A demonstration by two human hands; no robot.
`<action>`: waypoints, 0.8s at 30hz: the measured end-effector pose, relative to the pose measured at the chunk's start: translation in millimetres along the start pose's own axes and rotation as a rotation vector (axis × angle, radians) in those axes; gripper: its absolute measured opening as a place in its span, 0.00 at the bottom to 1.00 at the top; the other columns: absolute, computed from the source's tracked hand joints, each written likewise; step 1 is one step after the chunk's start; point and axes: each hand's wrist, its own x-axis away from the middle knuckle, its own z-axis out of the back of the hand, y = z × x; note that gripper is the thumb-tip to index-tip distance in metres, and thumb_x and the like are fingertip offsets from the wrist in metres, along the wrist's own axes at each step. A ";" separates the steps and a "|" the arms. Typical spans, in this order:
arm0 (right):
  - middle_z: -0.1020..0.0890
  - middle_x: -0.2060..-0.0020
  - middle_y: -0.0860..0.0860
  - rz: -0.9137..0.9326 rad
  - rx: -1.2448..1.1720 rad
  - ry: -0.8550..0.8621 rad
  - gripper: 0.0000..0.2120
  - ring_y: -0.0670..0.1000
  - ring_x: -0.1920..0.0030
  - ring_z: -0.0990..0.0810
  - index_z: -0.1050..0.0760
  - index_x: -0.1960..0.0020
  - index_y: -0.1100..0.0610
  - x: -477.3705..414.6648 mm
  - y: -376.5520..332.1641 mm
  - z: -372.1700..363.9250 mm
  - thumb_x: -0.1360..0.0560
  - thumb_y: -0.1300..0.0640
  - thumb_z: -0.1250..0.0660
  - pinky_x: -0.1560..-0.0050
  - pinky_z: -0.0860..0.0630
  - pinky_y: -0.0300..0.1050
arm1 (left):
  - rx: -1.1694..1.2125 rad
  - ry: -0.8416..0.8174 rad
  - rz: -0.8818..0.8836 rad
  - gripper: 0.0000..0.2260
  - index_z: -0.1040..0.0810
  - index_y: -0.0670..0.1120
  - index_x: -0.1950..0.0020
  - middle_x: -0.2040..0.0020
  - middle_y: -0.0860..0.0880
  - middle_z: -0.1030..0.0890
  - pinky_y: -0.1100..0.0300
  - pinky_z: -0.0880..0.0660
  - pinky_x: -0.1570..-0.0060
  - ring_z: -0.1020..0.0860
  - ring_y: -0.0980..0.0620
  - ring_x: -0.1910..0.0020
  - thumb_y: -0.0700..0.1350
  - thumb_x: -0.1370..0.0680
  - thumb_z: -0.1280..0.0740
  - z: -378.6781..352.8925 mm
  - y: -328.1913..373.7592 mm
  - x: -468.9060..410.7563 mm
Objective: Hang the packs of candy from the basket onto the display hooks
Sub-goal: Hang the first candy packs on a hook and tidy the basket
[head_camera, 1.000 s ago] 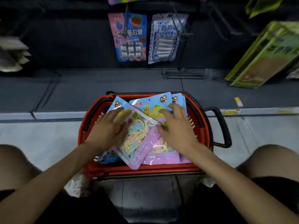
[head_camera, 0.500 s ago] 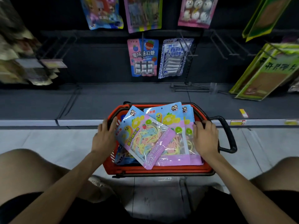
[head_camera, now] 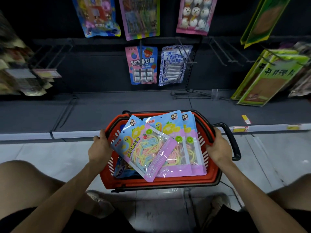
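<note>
A red plastic basket [head_camera: 168, 180] stands on the floor in front of the shelf. Three blue-and-pink packs of rope candy lie fanned on top of it, the top pack [head_camera: 143, 148] tilted left, a second pack [head_camera: 170, 130] and a third pack [head_camera: 193, 142] beneath. My left hand [head_camera: 99, 147] grips the basket's left rim. My right hand [head_camera: 217, 147] grips its right rim, near the black handle [head_camera: 234, 142]. Bare display hooks [head_camera: 218, 52] stick out of the dark back wall above, to the right of two hung packs.
A pink-and-blue candy pack [head_camera: 143, 64] and a blue-white pack [head_camera: 173, 64] hang at centre. More packs hang above [head_camera: 141, 15]. Green packs [head_camera: 269, 76] lean at the right. The low grey shelf [head_camera: 101, 113] runs behind the basket. My knees flank the basket.
My hands left the top of the packs and moved outward to the basket's two rims. The view has tilted up, showing more of the hooks and hung packs.
</note>
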 end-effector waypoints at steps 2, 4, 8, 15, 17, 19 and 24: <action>0.15 0.48 0.58 -0.028 -0.030 0.020 0.36 0.62 0.52 0.15 0.40 0.21 0.51 -0.7 -1.0 2.1 0.24 0.55 0.27 0.54 0.18 0.55 | 0.022 0.003 -0.017 0.22 0.36 0.45 0.24 0.42 0.36 0.23 0.44 0.21 0.56 0.17 0.36 0.52 0.48 0.16 0.36 2.6 4.0 -0.8; 0.15 0.48 0.58 -0.043 -0.050 0.018 0.35 0.62 0.51 0.15 0.39 0.22 0.51 -0.2 -1.3 1.7 0.25 0.56 0.28 0.53 0.17 0.57 | 0.043 0.013 -0.026 0.21 0.34 0.46 0.24 0.43 0.37 0.22 0.45 0.22 0.57 0.17 0.36 0.52 0.48 0.16 0.35 4.0 6.5 -6.3; 0.14 0.45 0.58 -0.055 -0.107 0.013 0.33 0.63 0.48 0.15 0.36 0.22 0.51 -10.5 -5.2 5.6 0.24 0.57 0.28 0.50 0.19 0.55 | 0.085 0.050 -0.044 0.18 0.31 0.51 0.27 0.44 0.40 0.19 0.43 0.16 0.55 0.16 0.40 0.56 0.52 0.16 0.36 0.4 5.3 -24.3; 0.14 0.46 0.57 -0.063 -0.170 0.068 0.32 0.62 0.48 0.15 0.34 0.23 0.50 -32.8 -14.0 12.2 0.24 0.57 0.27 0.50 0.20 0.53 | 0.131 0.083 -0.053 0.17 0.31 0.50 0.28 0.44 0.41 0.20 0.44 0.18 0.54 0.16 0.40 0.53 0.52 0.15 0.37 -5.2 13.4 -40.0; 0.14 0.44 0.58 -0.048 -0.156 0.074 0.32 0.63 0.47 0.15 0.35 0.22 0.50 -40.6 -13.8 11.0 0.24 0.57 0.27 0.47 0.20 0.54 | 0.154 0.078 -0.048 0.16 0.31 0.51 0.28 0.44 0.41 0.19 0.43 0.17 0.54 0.16 0.41 0.54 0.52 0.15 0.37 -7.1 19.1 -45.7; 0.15 0.44 0.59 -0.018 -0.132 0.073 0.32 0.64 0.46 0.15 0.35 0.22 0.51 -46.9 -14.6 8.4 0.23 0.58 0.28 0.47 0.21 0.54 | 0.168 0.075 -0.026 0.17 0.30 0.49 0.28 0.44 0.41 0.20 0.44 0.17 0.54 0.16 0.41 0.53 0.52 0.15 0.37 -9.0 22.9 -48.8; 0.18 0.41 0.62 -0.014 0.020 0.052 0.35 0.66 0.46 0.17 0.40 0.20 0.51 -55.1 -23.1 0.5 0.23 0.53 0.29 0.49 0.20 0.56 | 0.154 0.073 0.020 0.19 0.30 0.48 0.27 0.41 0.40 0.21 0.44 0.19 0.53 0.16 0.40 0.51 0.53 0.15 0.37 -8.3 22.6 -43.0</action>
